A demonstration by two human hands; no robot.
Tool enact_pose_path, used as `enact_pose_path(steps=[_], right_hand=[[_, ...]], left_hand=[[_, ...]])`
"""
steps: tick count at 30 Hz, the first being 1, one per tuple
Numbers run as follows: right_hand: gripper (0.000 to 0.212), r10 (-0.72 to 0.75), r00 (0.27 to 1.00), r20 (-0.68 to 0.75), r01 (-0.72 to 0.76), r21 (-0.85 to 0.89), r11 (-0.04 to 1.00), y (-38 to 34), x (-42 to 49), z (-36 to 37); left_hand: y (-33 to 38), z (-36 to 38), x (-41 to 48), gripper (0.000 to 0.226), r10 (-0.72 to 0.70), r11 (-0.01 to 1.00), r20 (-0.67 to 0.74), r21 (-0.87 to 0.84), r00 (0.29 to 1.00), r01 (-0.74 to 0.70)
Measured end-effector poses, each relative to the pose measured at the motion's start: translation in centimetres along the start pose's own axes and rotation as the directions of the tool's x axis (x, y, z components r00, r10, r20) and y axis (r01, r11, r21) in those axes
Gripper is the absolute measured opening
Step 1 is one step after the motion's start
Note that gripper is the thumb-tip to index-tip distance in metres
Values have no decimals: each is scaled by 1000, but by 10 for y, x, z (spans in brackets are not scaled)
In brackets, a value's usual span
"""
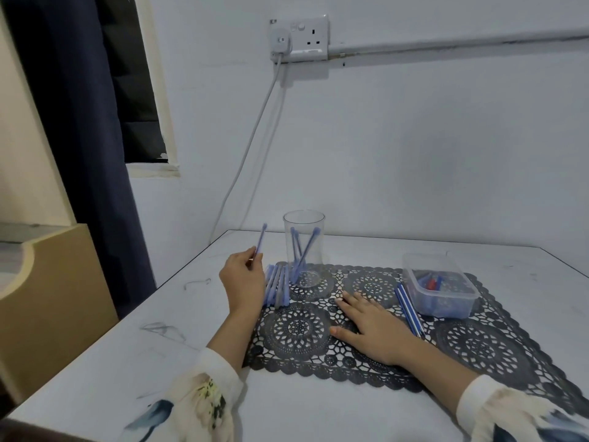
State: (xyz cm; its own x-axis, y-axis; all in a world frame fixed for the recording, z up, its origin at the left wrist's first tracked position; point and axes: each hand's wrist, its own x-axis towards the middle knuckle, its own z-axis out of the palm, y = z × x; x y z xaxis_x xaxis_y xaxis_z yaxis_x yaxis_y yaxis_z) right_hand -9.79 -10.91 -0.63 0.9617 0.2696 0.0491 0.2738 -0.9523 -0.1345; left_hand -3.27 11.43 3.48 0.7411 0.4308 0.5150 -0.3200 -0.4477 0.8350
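Observation:
My left hand (243, 282) pinches a blue pen (260, 239) and holds it upright, left of a clear plastic cup (304, 247). Three blue pens (301, 253) lean inside the cup. A row of several blue pens (278, 288) lies on the dark lace mat (478, 346) just right of my left hand. Flat on the mat, with fingers spread, rests my right hand (371, 327). It holds nothing.
A clear plastic box (441, 287) with pens and something red stands at the right of the mat. Striped blue pencils (409, 309) lie beside it. A white cable (248, 148) hangs from the wall socket (299, 38). A curtain (79, 138) and a wooden unit (51, 298) flank the left.

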Motion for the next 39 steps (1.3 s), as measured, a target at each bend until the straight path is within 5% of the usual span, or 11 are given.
enact_pose_path(steps=[6, 14, 17, 25, 31, 39], right_hand=[[125, -2, 1000, -6, 2, -8, 1000, 1, 2, 1], [122, -10, 1000, -8, 10, 2, 1000, 0, 1, 1], [125, -9, 1000, -8, 9, 3, 1000, 0, 3, 0], [123, -14, 1000, -3, 14, -1, 1000, 0, 3, 0], [124, -12, 1000, 1, 12, 4, 1000, 1, 3, 0], [127, -8, 1000, 4, 8, 11, 1000, 0, 4, 0]], left_hand=[[-9, 7, 0, 10, -82, 993, 186, 103, 979, 64], [-36, 30, 4, 33, -91, 942, 416, 330, 905, -57], [-30, 32, 1, 46, -71, 930, 459, 352, 886, -107], [-32, 24, 6, 26, 26, 882, 469, 406, 883, -241], [-47, 17, 18, 35, 29, 792, 621, 464, 783, -397], [-51, 23, 16, 41, -82, 845, 625, 456, 776, -278]])
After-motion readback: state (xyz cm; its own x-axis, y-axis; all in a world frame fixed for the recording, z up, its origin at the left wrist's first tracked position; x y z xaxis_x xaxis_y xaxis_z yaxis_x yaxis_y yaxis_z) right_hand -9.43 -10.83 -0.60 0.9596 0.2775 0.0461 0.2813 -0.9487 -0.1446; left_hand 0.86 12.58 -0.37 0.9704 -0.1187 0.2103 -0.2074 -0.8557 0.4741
